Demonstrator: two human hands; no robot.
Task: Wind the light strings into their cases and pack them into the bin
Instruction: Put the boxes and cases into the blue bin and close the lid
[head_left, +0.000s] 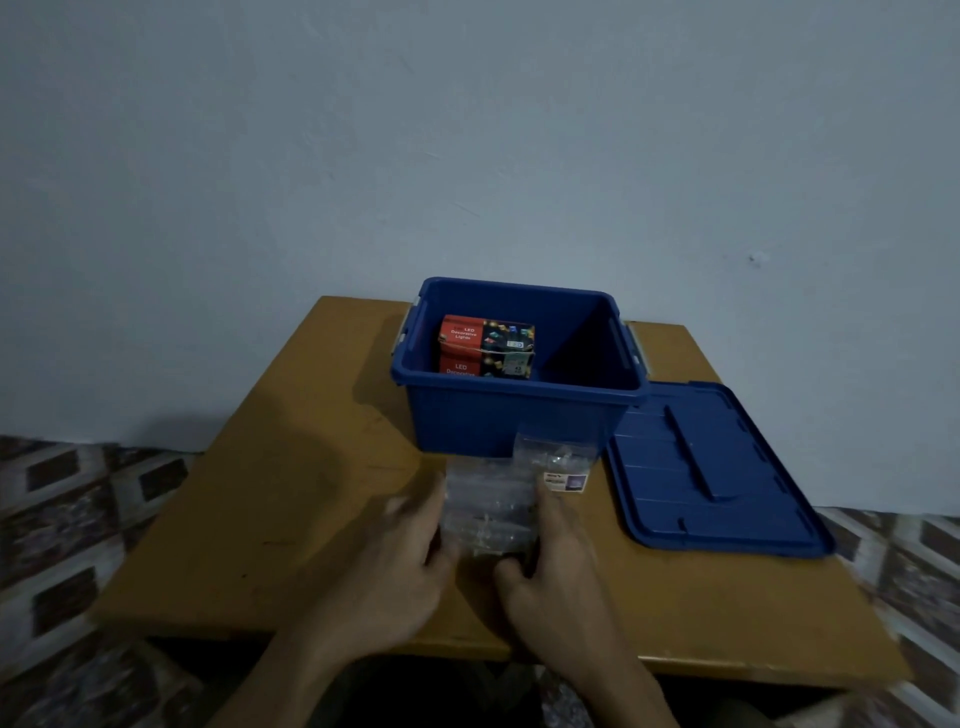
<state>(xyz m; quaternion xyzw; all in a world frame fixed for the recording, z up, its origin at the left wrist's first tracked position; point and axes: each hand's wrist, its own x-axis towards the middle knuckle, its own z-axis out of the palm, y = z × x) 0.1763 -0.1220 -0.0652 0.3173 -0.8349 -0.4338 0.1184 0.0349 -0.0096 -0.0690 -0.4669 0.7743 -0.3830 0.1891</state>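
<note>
**Bin** (467, 421): blue plastic, upright, top open, grey latches on both sides.

**Lid** (711, 467): blue, off the bin, lying flat just to its right.

**Light carton** (485, 347): red and dark, printed "LED Decorative Lights", standing inside the bin against its left wall.

**Clear case** (491, 512): transparent ribbed plastic, lying flat just in front of the bin and blurred. It is gripped at its edges by the left hand (395, 577) and the right hand (558, 571).

**Second clear pack** (556, 454): touching the bin's front wall, possibly holding a light string, with a small printed label on it.
</note>
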